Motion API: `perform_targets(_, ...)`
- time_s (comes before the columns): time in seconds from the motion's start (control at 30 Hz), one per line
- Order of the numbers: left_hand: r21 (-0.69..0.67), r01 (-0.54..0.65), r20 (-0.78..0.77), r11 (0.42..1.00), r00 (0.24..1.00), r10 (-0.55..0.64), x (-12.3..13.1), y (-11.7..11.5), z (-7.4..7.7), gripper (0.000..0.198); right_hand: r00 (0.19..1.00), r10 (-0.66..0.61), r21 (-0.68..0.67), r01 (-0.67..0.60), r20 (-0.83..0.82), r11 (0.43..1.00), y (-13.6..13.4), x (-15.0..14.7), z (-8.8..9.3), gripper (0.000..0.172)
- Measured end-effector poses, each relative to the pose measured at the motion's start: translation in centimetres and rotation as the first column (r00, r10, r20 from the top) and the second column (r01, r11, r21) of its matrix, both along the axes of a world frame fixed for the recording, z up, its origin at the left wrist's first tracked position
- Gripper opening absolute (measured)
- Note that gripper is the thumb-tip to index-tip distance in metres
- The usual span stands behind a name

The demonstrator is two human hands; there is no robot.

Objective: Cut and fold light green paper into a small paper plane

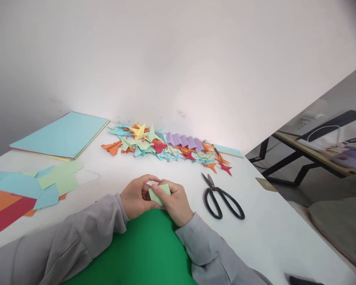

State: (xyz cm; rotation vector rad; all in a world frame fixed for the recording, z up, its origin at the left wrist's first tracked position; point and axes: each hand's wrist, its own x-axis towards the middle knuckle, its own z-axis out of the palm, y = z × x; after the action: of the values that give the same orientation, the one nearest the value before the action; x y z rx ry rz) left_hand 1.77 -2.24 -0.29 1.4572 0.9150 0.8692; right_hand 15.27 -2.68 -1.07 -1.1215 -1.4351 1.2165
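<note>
A small piece of light green paper [163, 190], folded down to a compact shape, is held between my two hands above the table's near edge. My left hand [138, 198] pinches its left side, with fingers curled behind it. The thumb of my right hand [178, 202] presses on its face while the other fingers support it from behind. Black-handled scissors [213, 190] lie partly spread on the table to the right of my hands. Beyond my hands is a long heap of folded paper figures [139, 146] in several colours.
Large coloured sheets [59, 134] are stacked at the back left. Cut paper pieces [20, 190] in blue, green, orange and red lie at the left. A purple pleated paper strip [185, 141] rests in the heap. The white wall [172, 71] stands right behind the table [269, 233].
</note>
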Motion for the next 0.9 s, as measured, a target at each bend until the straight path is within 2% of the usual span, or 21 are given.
perform_targets(0.17,0.009,-0.01,0.038,1.0,0.999,0.01,0.05,-0.03,-0.22,0.048,0.998,-0.019,-0.038,0.017,-0.054,0.999,0.22,0.06,-0.09,0.033)
perform_targets(0.27,0.02,-0.095,0.094,0.995,0.991,0.093,0.12,0.02,-0.23,0.037,0.989,-0.086,-0.077,0.077,-0.123,0.994,0.5,0.1,-0.09,0.035)
perform_targets(0.4,0.02,-0.222,0.099,0.975,0.971,0.219,0.04,0.36,0.04,0.014,0.971,-0.123,-0.062,0.112,-0.206,0.992,0.72,0.02,-0.02,0.03)
perform_targets(0.63,0.111,-0.453,0.137,0.884,0.888,0.438,-0.09,0.75,-0.15,0.016,0.952,-0.2,-0.078,0.187,-0.233,0.979,0.74,-0.13,-0.06,0.028)
perform_targets(0.73,0.086,-0.46,0.113,0.884,0.886,0.45,-0.04,0.66,-0.18,0.019,0.947,-0.169,-0.082,0.152,-0.274,0.985,0.74,-0.08,-0.09,0.025)
perform_targets(0.9,0.071,-0.394,0.145,0.917,0.913,0.381,0.06,0.53,-0.14,0.018,0.94,-0.087,-0.061,0.07,-0.33,0.996,0.74,-0.04,-0.16,0.027)
